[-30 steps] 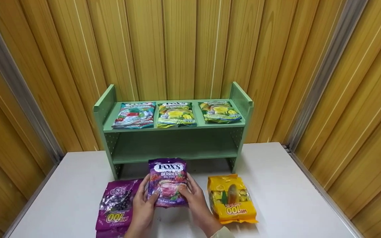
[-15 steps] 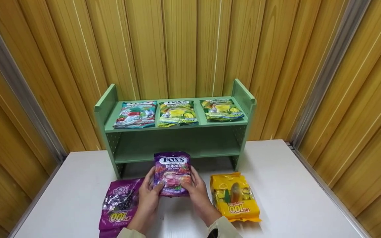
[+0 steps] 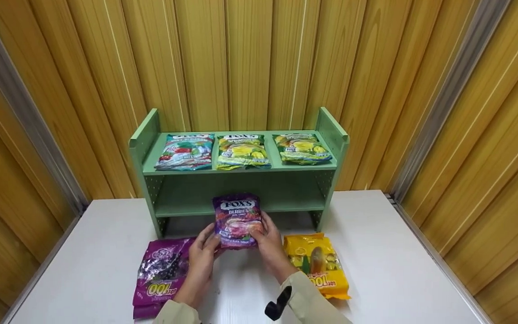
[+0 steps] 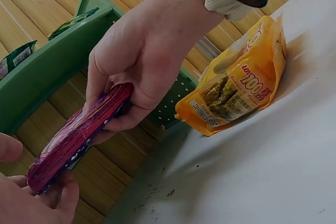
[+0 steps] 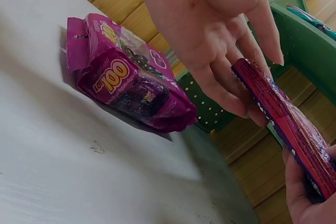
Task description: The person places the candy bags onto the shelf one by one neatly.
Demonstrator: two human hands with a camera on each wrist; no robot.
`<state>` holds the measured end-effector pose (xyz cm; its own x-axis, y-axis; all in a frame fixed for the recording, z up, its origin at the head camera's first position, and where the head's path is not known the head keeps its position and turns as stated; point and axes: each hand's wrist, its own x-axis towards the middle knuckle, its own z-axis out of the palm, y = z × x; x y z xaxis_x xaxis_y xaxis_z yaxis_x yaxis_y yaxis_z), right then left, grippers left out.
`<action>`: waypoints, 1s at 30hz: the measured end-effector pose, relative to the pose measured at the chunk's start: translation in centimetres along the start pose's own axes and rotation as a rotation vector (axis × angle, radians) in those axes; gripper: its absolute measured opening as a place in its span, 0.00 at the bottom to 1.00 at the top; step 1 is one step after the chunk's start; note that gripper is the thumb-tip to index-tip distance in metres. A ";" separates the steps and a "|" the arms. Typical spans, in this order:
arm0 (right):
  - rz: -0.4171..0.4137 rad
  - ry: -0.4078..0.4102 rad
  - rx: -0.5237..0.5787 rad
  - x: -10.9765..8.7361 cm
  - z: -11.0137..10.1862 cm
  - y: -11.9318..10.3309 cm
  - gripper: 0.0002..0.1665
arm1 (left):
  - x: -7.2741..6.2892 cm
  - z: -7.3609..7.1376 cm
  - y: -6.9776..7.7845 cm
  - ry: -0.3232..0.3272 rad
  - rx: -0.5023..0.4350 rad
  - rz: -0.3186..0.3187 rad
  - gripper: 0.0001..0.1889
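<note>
A purple Fox's Berries candy bag (image 3: pixel 237 223) is held up in front of the green rack's lower shelf, printed face up. My right hand (image 3: pixel 271 247) grips its right side, thumb on top and fingers underneath, as the left wrist view shows. At the bag's other end is my left hand (image 3: pixel 201 260). In the right wrist view that left hand (image 5: pixel 218 40) has its thumb lifted off the bag (image 5: pixel 286 124), while its extended fingers lie at the bag's edge and underside.
The green rack (image 3: pixel 241 173) bears a teal candy bag (image 3: pixel 186 152) and two yellow-green ones, the middle (image 3: pixel 243 152) and right (image 3: pixel 302 149). On the white table (image 3: pixel 398 261), a purple Lot 100 bag (image 3: pixel 162 274) lies left and a yellow one (image 3: pixel 317 261) right.
Both hands have carried the purple candy bag forward toward the rack and slightly right. The left thumb has come off the bag's face. The other bags stay in place.
</note>
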<state>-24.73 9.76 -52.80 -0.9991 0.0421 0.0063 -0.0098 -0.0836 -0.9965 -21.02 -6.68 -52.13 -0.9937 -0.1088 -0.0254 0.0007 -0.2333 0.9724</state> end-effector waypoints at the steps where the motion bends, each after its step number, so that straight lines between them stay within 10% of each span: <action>1: 0.002 0.009 -0.003 0.1 0.0 0.0 0.37 | 0.0 0.0 0.1 -0.001 0.009 0.011 0.26; 8: 0.001 0.048 -0.043 0.9 -0.2 -0.6 0.41 | 0.0 0.3 0.8 0.001 0.031 0.083 0.24; 18: -0.044 -0.202 -0.051 0.7 -1.2 -1.2 0.46 | 0.6 0.4 1.4 0.028 0.081 0.088 0.23; 30: -0.031 -0.101 -0.184 -0.9 -0.4 -3.6 0.41 | 1.2 0.4 1.1 0.016 0.162 0.095 0.23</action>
<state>-23.78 10.38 -49.29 -0.9976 -0.0585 0.0359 -0.0417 0.1000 -0.9941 -22.22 -6.70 -51.03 -0.9882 -0.1383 0.0659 0.0752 -0.0629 0.9952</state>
